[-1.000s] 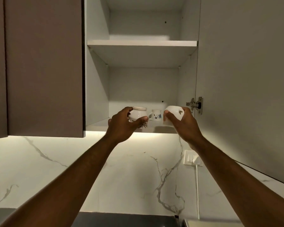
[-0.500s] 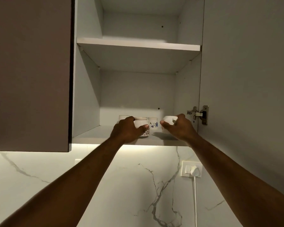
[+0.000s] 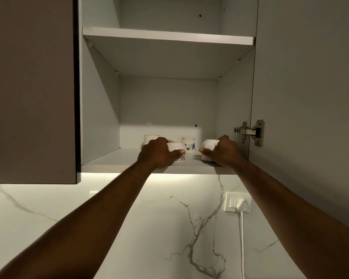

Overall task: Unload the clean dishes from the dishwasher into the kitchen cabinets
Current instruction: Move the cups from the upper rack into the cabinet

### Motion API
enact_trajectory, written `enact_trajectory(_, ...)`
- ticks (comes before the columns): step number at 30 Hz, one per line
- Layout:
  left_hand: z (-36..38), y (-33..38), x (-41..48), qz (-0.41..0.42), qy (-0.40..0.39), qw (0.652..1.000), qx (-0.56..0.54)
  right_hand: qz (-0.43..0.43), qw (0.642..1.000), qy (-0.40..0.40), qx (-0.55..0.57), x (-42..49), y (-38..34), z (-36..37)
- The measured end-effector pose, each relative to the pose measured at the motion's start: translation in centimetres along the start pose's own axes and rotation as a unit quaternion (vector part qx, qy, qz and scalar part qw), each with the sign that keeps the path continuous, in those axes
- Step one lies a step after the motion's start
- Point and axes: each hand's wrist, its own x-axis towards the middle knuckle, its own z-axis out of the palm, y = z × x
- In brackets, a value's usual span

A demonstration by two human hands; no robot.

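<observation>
Left grip (image 3: 157,153) is clamped round a patterned cup (image 3: 176,147), right grip (image 3: 224,152) round a plain white cup (image 3: 209,144), both cups down at the cabinet's bottom shelf (image 3: 117,160) near its front edge; can't tell if either is fully seated. Between them, further back, stands a blue-flower cup (image 3: 188,144), and a fourth cup (image 3: 150,137) sits behind the left grip, partly hidden. Door hinge (image 3: 250,131) is just right of the right grip; socket (image 3: 238,202) with a plug is below the cabinet.
</observation>
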Motion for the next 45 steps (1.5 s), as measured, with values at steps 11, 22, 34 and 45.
enact_trajectory(11, 0.7, 0.1, 0.2, -0.015, -0.009, 0.998, -0.065, -0.019, 0.999, -0.019, -0.023, 0.2, 0.4, 0.7)
enact_trajectory(22, 0.5, -0.3, -1.2, 0.061, 0.068, 0.986, -0.14, -0.092, 0.995, 0.047, -0.013, -1.3, 0.6, 0.6)
enact_trajectory(34, 0.3, -0.3, -1.9, 0.044, 0.027, 0.996, -0.076, -0.09, 0.996, 0.027, 0.012, -0.7, 1.2, 1.2)
enact_trajectory(45, -1.3, 1.0, -8.7, 0.109, 0.041, 0.99, 0.083, -0.183, 0.979, 0.091, 0.009, -5.3, 0.6, -0.3)
